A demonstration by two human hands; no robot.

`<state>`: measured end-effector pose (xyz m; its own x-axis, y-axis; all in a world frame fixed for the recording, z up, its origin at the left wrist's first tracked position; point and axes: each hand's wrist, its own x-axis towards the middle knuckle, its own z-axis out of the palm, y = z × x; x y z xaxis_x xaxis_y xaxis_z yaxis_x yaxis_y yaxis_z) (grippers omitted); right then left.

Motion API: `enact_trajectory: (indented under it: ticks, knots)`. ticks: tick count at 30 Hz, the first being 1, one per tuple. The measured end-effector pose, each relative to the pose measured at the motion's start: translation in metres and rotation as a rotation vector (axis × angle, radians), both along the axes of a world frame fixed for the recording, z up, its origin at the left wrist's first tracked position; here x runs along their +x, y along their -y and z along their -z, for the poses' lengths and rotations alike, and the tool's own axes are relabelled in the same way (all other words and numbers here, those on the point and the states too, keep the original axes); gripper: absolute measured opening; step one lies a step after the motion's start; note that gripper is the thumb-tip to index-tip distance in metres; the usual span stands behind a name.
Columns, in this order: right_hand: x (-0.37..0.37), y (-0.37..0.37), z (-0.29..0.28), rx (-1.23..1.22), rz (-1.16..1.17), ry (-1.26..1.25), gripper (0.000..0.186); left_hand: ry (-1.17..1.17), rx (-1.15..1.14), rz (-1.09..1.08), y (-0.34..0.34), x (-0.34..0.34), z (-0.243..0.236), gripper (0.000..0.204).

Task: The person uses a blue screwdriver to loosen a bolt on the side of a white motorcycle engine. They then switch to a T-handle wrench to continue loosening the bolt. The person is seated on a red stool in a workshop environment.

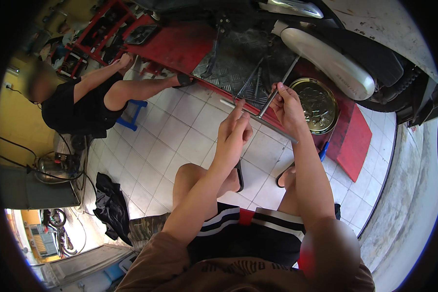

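A long steel T-handle wrench point(269, 104) slants in front of me. My right hand point(288, 104) pinches its shaft between thumb and fingers. The shaft's far end reaches up beside the motorbike's silver cover point(326, 61), while the crossbar lies at the near end. At the left part of the crossbar is my left hand point(232, 138), index finger stretched out and the other fingers loosely bent. Whether that hand touches the bar I cannot tell. Just right of my right hand, a round golden tray point(332, 119) with small metal parts rests on the red lift platform point(348, 146).
More long tools, including a thin T-handle point(250, 78), lie on the platform's dark tread plate point(236, 61). At the left sits another person point(82, 100) with a blue stool point(132, 116) underneath. Black cloth point(111, 207) lies on the tiled floor. A blue-handled tool point(324, 151) is beside my right forearm.
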<state>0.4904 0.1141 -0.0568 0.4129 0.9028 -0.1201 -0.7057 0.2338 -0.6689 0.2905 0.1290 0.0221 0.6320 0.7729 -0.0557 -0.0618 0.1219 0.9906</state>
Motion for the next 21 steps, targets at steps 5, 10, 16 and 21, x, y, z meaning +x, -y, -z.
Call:
enact_trajectory:
  ticks: [5, 10, 16, 21]
  knots:
    - [0.000, 0.005, 0.000, 0.018, 0.042, -0.011, 0.021, -0.127, 0.014, 0.346, 0.024, -0.001, 0.024, 0.039]
    - [0.005, 0.003, 0.002, -0.025, 0.091, -0.033, 0.021, -0.196, 0.451, -0.057, 0.004, 0.003, 0.005, 0.042]
    - [0.003, 0.001, -0.003, 0.042, 0.076, -0.108, 0.020, -0.274, 0.537, 0.094, -0.008, -0.001, 0.037, 0.022]
    - [-0.012, 0.013, -0.008, 0.073, -0.355, -0.056, 0.019, -0.227, 0.601, 0.055, -0.004, 0.003, 0.047, 0.014]
